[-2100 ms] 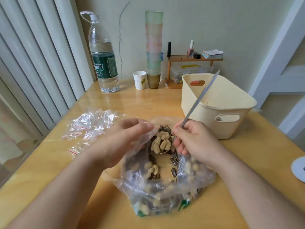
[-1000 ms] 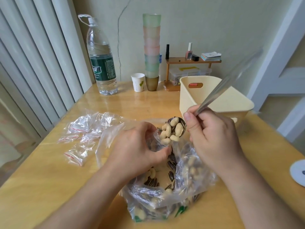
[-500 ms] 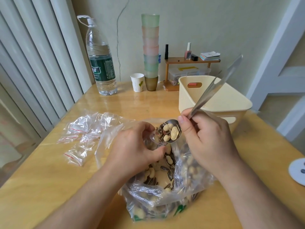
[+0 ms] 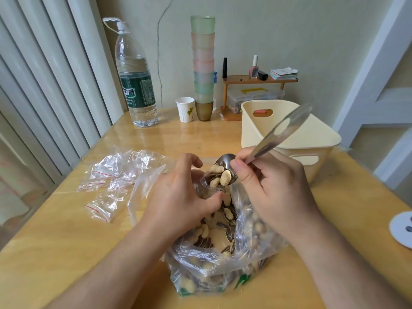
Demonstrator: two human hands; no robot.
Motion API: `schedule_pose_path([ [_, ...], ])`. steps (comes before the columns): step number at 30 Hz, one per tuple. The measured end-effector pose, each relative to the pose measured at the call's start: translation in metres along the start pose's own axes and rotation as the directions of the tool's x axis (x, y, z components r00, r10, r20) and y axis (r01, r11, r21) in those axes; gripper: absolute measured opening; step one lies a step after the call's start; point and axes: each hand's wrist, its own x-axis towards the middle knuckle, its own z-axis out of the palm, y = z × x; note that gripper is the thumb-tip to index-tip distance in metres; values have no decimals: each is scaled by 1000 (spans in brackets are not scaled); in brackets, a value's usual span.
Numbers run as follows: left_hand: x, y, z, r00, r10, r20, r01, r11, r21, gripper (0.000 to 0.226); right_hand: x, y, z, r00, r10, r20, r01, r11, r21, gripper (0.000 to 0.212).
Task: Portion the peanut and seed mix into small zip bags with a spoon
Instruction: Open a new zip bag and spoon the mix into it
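Head view, single moment. Wooden bench [image 4: 66, 253] carries all items.

Right hand [image 4: 274, 188]: fingers curled round the neck of a metal spoon [image 4: 225, 172], thumb on top; handle slants up and right, blurred. Spoon bowl is tilted down to the left and loaded with peanuts and striped seeds.

Left hand [image 4: 178, 195]: thumb and fingers curled, pinching a small zip bag [image 4: 204, 186] open just under the spoon's lip. The bag is mostly hidden by the hand; how much it holds cannot be told. Spoon tip sits at the bag mouth, touching or nearly so.

Large clear bag [image 4: 223, 257]: lies open on the bench directly below both hands, holding the bulk of the peanut and seed mix [image 4: 225, 233]. Green print on its near edge.

Pile of empty zip bags [image 4: 116, 175]: on the bench left of the hands, clear with red seal lines.

Cream bin [image 4: 289, 139]: right of the hands, with handle slots; inside not visible from this angle.

Far edge of bench: water bottle [image 4: 136, 85], partly full; paper cup [image 4: 185, 109]; tall stack of tinted cups [image 4: 203, 68]; small wooden shelf [image 4: 258, 80] with little bottles and a stack of cards on top, and a clear lidded box beneath.
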Motion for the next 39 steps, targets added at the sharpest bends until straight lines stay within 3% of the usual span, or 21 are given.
schedule_pose_path([
  [13, -2, -1, 0, 993, 100, -61, -101, 995, -16, 75, -2, 4, 3, 998, -54, 24, 55, 998, -28, 24],
  [17, -1, -2, 0, 995, 79, -65, -84, 993, -82, 74, -1, 2, -2, 996, -66, 65, 64, 997, 31, 5],
  [27, 0, -2, -2, 995, -50, -86, 34, 983, -178, 78, -1, 7, -3, 967, -185, 177, 169, 980, 102, 5],
  [39, 1, 2, -8, 987, -136, -87, 110, 962, -250, 78, 0, 3, -6, 971, -214, 103, 205, 974, 95, 8],
])
